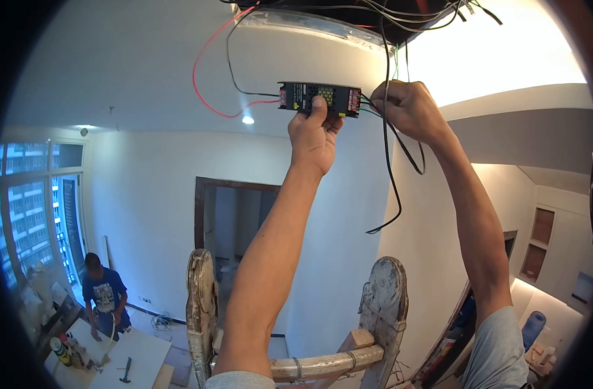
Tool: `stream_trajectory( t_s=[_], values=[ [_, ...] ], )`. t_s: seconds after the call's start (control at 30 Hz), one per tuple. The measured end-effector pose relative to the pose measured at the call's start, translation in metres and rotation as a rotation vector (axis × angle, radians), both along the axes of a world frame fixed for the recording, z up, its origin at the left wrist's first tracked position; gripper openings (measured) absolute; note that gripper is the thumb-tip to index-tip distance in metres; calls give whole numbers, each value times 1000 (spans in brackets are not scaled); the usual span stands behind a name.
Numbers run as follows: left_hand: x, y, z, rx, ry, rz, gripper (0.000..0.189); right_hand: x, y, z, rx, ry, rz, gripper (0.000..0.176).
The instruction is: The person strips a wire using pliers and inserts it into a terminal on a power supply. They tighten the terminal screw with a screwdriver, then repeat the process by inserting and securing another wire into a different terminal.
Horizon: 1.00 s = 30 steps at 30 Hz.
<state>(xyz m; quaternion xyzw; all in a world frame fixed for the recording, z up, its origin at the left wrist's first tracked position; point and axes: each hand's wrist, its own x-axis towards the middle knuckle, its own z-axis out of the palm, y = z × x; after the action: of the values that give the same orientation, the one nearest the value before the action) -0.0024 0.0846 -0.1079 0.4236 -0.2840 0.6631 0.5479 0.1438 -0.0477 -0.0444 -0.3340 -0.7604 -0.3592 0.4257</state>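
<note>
Both arms are raised toward the ceiling. My left hand (314, 133) grips a black rectangular driver box (319, 98) from below, thumb on its face. Red and black wires (212, 71) leave its left end and loop up into a dark ceiling opening (348, 11). My right hand (410, 109) is closed around wires at the box's right end, where green and black leads come out. A loose black cable (390, 181) hangs down from that hand.
The top of a paint-stained wooden ladder (296, 324) stands right below me. Another person in a blue shirt (103, 292) works at a white table (131, 356) at lower left. A doorway (235, 220) is ahead, windows (34, 207) at left.
</note>
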Motion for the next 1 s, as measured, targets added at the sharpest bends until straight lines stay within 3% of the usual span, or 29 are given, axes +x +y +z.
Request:
stream_trajectory(
  t_s=[0.23, 0.3, 0.43, 0.63, 0.7, 1.0],
  values=[
    [-4, -2, 0, -41, 63, 18, 27, -3, 4, -1, 127, -107, -49, 14],
    [-5, -3, 0, -57, 81, 58, 33, -5, 7, 0, 162, -121, -30, 14],
    [-9, -7, 2, -93, 79, 37, 27, -7, 7, 3, 172, -126, -46, 14],
    [-16, -7, 0, -60, 93, 44, 28, -6, 0, 1, 95, -49, -84, 16],
    [-15, -7, 2, -63, 94, 65, 36, -2, -1, 0, 43, -28, -55, 17],
    [-13, -16, 1, -91, 77, 29, 35, -9, 8, 6, 105, -52, -39, 17]
  ],
)
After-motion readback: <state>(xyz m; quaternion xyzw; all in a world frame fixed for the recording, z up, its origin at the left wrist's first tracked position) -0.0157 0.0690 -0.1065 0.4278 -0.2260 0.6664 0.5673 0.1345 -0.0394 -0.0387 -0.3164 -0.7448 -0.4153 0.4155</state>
